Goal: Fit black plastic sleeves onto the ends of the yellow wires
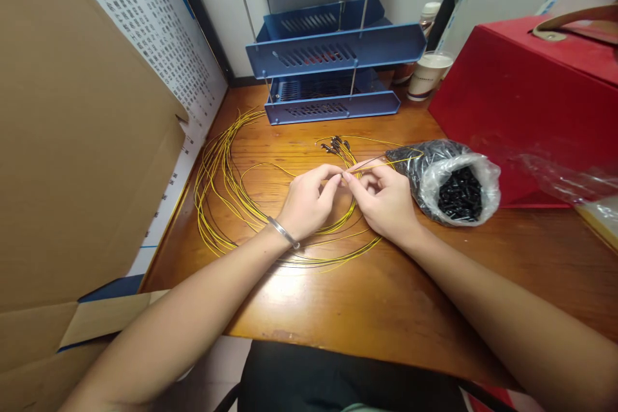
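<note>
Forearms [203,309]: 2, bare, closest to lens, entering bottom left and bottom right, converging mid-table.
Table [328,309]: brown wood, glossy, glare patch near middle.
Cardboard [72,141]: big brown sheets, left side, flap low down.
Red case [512,96]: right rear, tan handle [579,19] on top.
Tray rack [338,69]: blue, slotted fronts, 3 levels in view, top level cut by frame edge, stands at table's back.
Printed sheet [149,32]: white, rows of dark characters, too blurry to read, partly behind cardboard.
Wire coil [251,206]: many yellow and dark strands, loose loops on table, centre-left, running under and around hands.
Dark clothing [338,373]: lap, bottom centre, below table edge.
Plastic bag [491,187]: clear, on its side, mouth toward camera, just beside right hand [389,196], full of small black pieces [461,196].
Right hand: thumb and index pinched on yellow strand [408,158], tips touching the other hand's.
Left hand [309,203]: thumb and index pinched at same strand; exact grip point too small to tell.
Cup [425,80]: pale, lidded, between rack and case.
Bottle [429,11]: white cap, behind cup, mostly hidden.
Bracelet [283,232]: silver, left wrist.
Black ends [335,144]: clustered tips of wires, just beyond hands.
Yellow strand: leaves fingertips rightward, loops back near bag.
</note>
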The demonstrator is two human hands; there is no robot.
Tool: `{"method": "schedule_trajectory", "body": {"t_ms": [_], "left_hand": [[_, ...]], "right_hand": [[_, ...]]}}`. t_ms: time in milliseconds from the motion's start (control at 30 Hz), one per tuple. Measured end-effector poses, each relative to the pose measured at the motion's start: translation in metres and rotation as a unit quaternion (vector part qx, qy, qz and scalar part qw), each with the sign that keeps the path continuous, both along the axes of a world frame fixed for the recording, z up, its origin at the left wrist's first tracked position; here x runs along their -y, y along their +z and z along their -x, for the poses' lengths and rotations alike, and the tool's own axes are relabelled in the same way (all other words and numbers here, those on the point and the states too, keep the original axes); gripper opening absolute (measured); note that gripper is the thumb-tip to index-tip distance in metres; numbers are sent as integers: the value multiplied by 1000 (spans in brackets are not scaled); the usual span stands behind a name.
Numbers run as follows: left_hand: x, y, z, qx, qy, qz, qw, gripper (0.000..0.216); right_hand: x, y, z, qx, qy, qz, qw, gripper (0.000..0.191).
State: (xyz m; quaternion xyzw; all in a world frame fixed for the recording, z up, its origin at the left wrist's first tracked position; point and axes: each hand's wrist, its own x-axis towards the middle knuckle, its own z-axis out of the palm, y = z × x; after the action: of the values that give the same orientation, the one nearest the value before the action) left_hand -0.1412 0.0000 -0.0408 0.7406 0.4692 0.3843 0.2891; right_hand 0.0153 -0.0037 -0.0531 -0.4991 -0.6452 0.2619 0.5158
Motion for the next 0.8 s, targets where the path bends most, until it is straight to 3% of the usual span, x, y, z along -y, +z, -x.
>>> {"method": "schedule_trajectory", "body": {"t_ms": [800], "left_hand": [[1, 2, 0, -31, 20, -11, 999, 21]], "right_hand": [[1, 0, 1, -11, -10, -2, 1000, 12]]}}
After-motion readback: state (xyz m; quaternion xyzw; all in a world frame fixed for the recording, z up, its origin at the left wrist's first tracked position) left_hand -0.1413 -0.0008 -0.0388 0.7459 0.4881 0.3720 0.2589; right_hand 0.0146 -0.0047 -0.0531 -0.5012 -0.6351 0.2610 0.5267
